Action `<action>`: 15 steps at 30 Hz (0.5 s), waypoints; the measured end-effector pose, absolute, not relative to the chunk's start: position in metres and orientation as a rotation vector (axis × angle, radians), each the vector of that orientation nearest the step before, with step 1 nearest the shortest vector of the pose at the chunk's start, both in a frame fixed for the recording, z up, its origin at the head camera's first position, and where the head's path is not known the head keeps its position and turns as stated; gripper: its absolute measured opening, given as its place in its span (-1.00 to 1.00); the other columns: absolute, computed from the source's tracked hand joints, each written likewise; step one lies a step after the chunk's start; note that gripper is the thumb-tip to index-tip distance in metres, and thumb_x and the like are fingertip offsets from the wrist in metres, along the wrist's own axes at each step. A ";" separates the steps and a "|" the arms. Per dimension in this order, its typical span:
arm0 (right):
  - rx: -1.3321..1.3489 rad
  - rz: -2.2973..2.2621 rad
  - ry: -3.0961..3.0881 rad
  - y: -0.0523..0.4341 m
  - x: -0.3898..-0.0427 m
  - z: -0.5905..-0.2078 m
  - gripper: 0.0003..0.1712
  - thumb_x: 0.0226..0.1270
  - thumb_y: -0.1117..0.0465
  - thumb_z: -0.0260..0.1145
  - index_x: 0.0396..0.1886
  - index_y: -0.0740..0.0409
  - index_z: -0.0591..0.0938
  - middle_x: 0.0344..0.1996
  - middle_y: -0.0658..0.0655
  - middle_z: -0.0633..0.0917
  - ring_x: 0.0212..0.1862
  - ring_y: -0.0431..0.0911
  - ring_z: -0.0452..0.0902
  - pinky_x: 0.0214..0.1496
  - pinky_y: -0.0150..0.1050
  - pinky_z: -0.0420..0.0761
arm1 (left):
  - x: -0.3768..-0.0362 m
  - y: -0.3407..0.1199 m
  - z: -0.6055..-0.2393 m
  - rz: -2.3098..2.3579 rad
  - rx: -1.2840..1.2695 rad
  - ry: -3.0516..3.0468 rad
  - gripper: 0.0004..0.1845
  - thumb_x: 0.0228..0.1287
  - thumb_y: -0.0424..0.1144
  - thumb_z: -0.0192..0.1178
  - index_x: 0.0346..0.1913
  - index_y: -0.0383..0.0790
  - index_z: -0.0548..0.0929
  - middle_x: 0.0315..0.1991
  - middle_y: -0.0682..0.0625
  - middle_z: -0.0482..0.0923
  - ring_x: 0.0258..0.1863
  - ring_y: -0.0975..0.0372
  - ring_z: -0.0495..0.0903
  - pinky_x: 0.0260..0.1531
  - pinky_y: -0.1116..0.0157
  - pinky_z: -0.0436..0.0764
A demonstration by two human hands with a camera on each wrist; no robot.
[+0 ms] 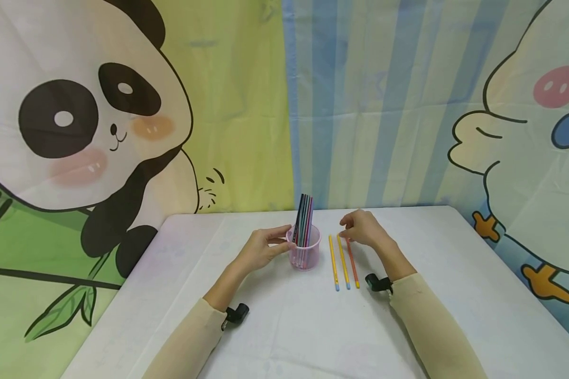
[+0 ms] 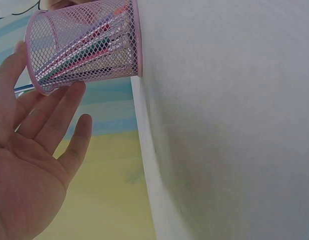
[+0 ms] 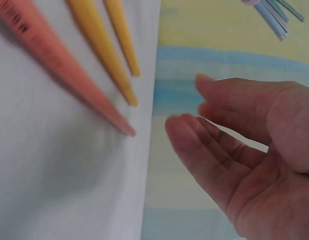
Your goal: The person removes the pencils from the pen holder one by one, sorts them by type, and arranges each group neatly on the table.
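A pink mesh pen cup stands upright on the table, holding several dark and coloured pencils. My left hand is at its left side, thumb and fingers around the wall near the rim; the left wrist view shows the left hand with the little finger off the mesh. To the right of the cup lie two yellow pencils and an orange pencil, side by side. Over their far ends is my right hand. In the right wrist view, the right hand has loosely bent fingers with nothing between them, apart from the orange pencil.
The table has a white covering, and its far edge runs just behind the cup. A printed curtain with a panda and stripes hangs behind it. Both wrists carry small black cameras.
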State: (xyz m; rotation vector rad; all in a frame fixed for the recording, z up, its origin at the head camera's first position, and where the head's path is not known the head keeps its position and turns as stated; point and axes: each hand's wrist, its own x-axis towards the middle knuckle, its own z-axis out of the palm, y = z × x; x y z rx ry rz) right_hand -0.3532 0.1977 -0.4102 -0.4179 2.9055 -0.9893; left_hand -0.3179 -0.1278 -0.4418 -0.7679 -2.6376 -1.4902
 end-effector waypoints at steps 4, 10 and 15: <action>-0.459 -1.100 3.028 0.190 -0.347 -0.403 -0.54 0.39 0.14 0.46 0.20 0.28 0.68 0.01 0.28 0.76 0.00 0.13 0.76 -0.01 0.02 0.74 | -0.318 -0.128 -0.442 -1.483 -0.773 -2.636 -0.26 0.25 0.17 0.43 0.45 0.00 0.55 0.30 0.05 0.65 0.08 0.25 0.76 0.16 0.11 0.70; -0.552 -1.417 3.119 0.174 -0.339 -0.394 -0.54 0.44 0.12 0.43 0.26 0.19 0.66 0.19 0.26 0.71 0.19 0.17 0.68 0.16 0.09 0.71 | -0.317 -0.128 -0.441 -1.498 -0.774 -2.626 -0.28 0.26 0.11 0.45 0.45 0.00 0.55 0.30 0.03 0.66 0.09 0.20 0.77 0.14 0.08 0.71; -0.723 -1.736 3.064 0.164 -0.337 -0.393 -0.62 0.39 0.27 0.47 0.15 0.29 0.71 0.11 0.29 0.74 0.11 0.19 0.71 0.13 0.01 0.74 | -0.316 -0.128 -0.441 -1.519 -0.781 -2.613 -0.31 0.27 0.05 0.46 0.44 -0.03 0.56 0.29 -0.01 0.66 0.10 0.14 0.77 0.14 0.02 0.70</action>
